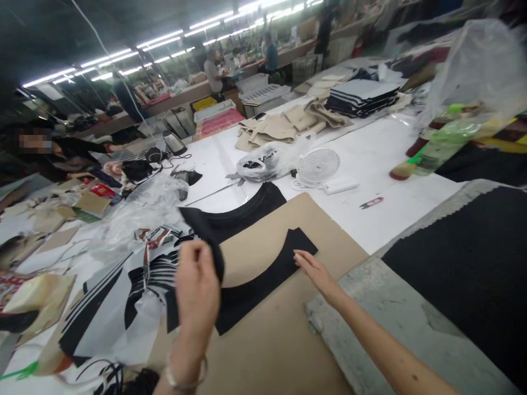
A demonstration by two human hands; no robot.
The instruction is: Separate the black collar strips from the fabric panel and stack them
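My left hand (198, 293), raised above the work surface, is closed on a curved black fabric piece (205, 227) that looks blurred. Beneath it, another curved black fabric panel (263, 286) lies flat on the brown cardboard (263, 345). My right hand (316, 272) is at that panel's right end, its fingers stretched out and holding nothing; whether the fingertips touch the cloth I cannot tell. Beyond the cardboard's upper left edge lies a black curved stack (251, 211). Left of my left hand, black and white cut pieces (158, 274) are fanned out beside scissors (146, 260).
A white fan (318, 166), a plastic bag (263, 162) and pink thread snips (372, 203) lie on the white table. Bottles (444, 142) stand at right, near black cloth (465, 274). Beige pieces (280, 126) are heaped behind. A person (61, 153) is at far left.
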